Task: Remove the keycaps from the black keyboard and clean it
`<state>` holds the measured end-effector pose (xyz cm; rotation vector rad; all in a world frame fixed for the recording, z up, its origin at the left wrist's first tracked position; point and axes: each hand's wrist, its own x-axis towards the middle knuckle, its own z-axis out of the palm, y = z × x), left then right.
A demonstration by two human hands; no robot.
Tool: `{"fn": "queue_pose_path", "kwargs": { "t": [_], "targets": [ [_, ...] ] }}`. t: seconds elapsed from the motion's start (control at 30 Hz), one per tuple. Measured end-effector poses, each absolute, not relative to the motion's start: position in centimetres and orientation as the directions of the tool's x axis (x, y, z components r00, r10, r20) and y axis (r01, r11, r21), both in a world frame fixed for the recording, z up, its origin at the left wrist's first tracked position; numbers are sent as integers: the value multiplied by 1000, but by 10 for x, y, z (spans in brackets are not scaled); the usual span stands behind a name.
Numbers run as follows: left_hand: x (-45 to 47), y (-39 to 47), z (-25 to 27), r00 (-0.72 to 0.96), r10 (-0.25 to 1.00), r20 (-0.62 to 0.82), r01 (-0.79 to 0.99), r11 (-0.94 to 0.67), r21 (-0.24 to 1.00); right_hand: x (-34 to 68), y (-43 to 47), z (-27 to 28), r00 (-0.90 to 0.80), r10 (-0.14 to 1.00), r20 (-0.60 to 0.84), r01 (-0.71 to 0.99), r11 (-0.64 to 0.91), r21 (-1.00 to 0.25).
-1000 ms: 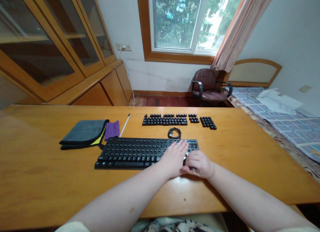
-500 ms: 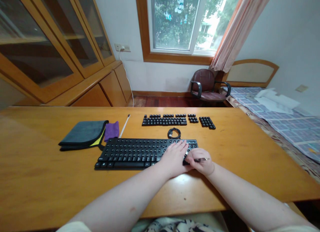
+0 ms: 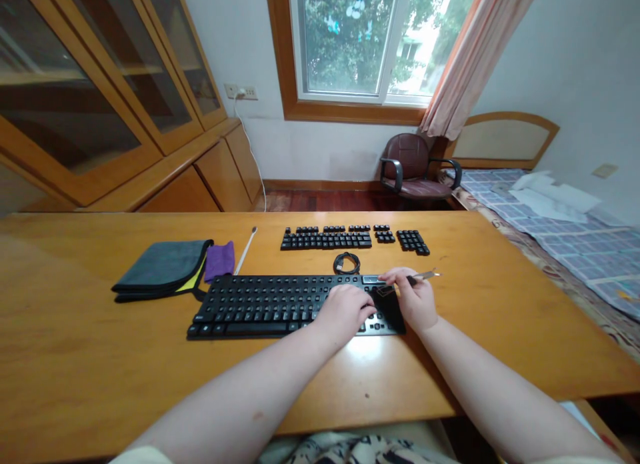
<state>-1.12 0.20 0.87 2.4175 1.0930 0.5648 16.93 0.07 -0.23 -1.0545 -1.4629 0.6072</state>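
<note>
Squarely before a seated person, a black keyboard [image 3: 265, 305] lies flat on a wooden bench [image 3: 125, 371], its space bar along the near edge and bare key stems showing in the upper rows. The left hand [image 3: 346, 308] rests on the board toward its right end, fingers curled; whether they grip anything cannot be told. Above the number-pad end, the right hand [image 3: 416, 299] has its fingers clamped on a slim tool [image 3: 411, 280], the metal tip pointing away to the right. Just beyond the keyboard sits a coiled black cable [image 3: 347, 263], and farther back loose keycaps [image 3: 326, 240] stand in ordered rows, with a number-pad block [image 3: 413, 242] at their right. To the left lie a folded gray cloth [image 3: 163, 264], a purple cloth [image 3: 220, 261] and a thin white stick [image 3: 245, 252]. Behind the bench, an armchair [image 3: 407, 159] stands beside a bed [image 3: 560, 231], below a curtained window [image 3: 345, 57].
</note>
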Motion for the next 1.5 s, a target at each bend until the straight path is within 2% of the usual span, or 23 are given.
{"fn": "queue_pose_path", "kwargs": {
  "t": [0.13,0.27,0.4,0.57,0.67,0.8,1.0,1.2,1.3,1.4,1.5],
  "targets": [
    [-11,2,6,631,749,203,596,-635,492,185,10,1,-12,901,433,468,388,-794],
    [-11,2,3,659,714,235,587,-684,433,190,13,6,-257,929,265,597,368,-713],
    [-12,0,6,645,723,248,571,-671,473,188,11,9,-406,903,140,567,369,-736],
    [-15,-1,10,564,762,318,501,-621,603,185,8,5,-352,935,37,435,198,-878],
    [-16,0,9,497,790,358,442,-586,680,185,8,2,-288,958,-10,386,106,-916],
    [-15,3,9,444,847,292,417,-484,769,184,8,3,-263,965,22,363,120,-924],
    [-16,4,9,403,877,261,357,-413,838,183,9,7,-376,908,183,272,298,-915],
    [-15,4,6,394,887,241,396,-401,826,180,8,8,-401,905,142,317,283,-905],
    [-15,5,6,390,892,229,358,-376,855,188,13,8,-399,902,164,404,334,-852],
    [-16,6,7,374,887,270,336,-401,852,217,25,7,-266,928,262,611,372,-699],
    [-17,7,7,364,888,283,352,-412,840,257,40,2,-91,955,282,799,239,-552]
  ]
}}
